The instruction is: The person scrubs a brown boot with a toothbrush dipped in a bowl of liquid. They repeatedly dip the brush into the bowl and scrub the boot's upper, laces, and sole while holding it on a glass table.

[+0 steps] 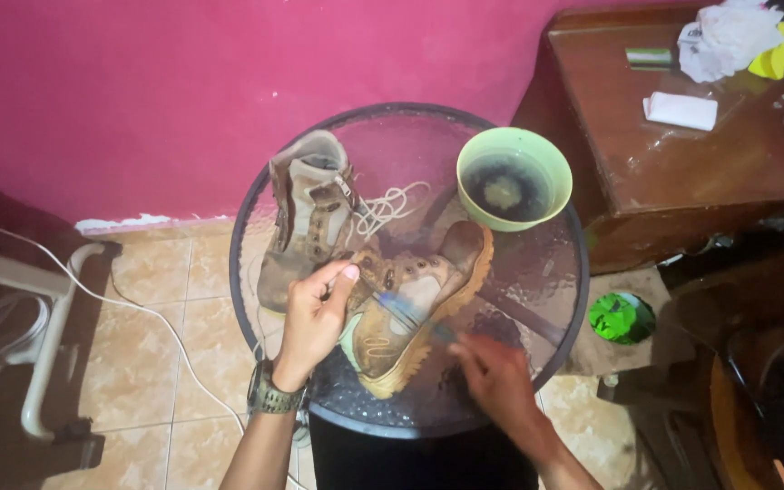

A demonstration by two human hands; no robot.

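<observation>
Right, L hand (315, 313): fingers clamped on tan boot (410, 308), near front edge of glass table (555, 263).
R hand (498, 377): closed on blue brush (410, 313), bristles touching boot.
Bowl (514, 177): green, back-right edge.
2nd boot (306, 218): back-left.

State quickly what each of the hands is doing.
Left hand: closed, gripping the boot.
Right hand: closed on a toothbrush, though blurred.

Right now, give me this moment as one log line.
left hand: steadies boot | right hand: brush on boot | second boot, green bowl on glass table
</observation>
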